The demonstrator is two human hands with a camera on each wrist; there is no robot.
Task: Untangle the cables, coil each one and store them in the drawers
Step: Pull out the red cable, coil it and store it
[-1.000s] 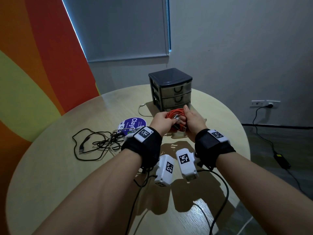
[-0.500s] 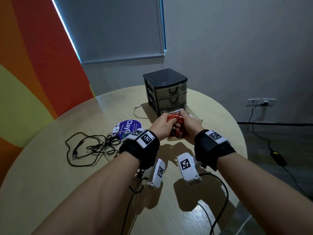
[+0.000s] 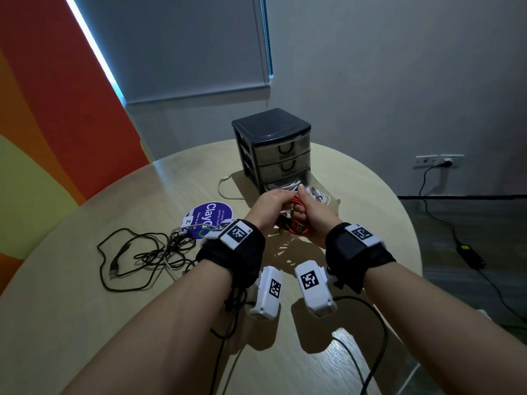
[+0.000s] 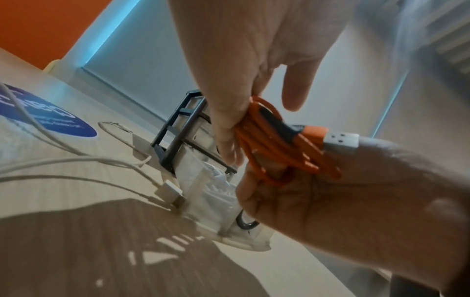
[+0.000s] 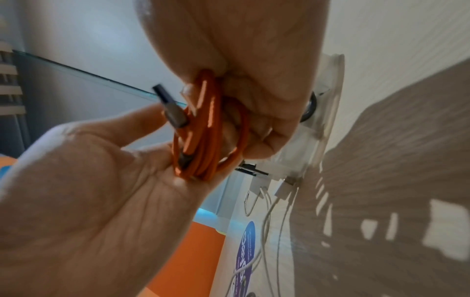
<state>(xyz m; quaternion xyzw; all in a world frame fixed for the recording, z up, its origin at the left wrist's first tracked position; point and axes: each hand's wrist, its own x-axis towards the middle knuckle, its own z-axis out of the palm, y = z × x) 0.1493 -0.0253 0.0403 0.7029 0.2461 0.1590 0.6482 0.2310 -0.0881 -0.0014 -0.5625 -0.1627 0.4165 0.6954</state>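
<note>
Round table, drawers (image 3: 273, 155) at back: both hands (image 3: 271, 203) (image 3: 315, 212) clasp the coiled orange cable (image 3: 291, 223); next, likely into the open bottom drawer (image 3: 316, 192).

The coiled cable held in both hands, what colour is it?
Orange cable; clearest in the left wrist view.

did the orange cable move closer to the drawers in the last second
Yes. The orange cable, held in both hands, dropped lower against the drawer unit, now sitting just before its open bottom drawer.
</note>
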